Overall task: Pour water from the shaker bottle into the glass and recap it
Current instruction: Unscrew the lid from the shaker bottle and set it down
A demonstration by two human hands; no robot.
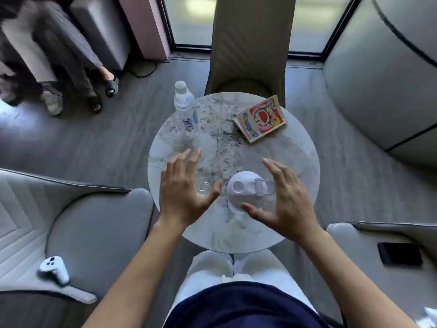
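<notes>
On the round marble desk I see the shaker bottle standing capped beside the glass. My left hand and right hand hover around them, fingers spread apart, holding nothing.

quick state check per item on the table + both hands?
shaker bottle: upright, lid on
glass: upright; contents cannot be told
water bottle: upright, capped
comic book: closed, lying flat
left hand: open, beside the glass, holding nothing
right hand: open around the shaker bottle, not clearly gripping
</notes>
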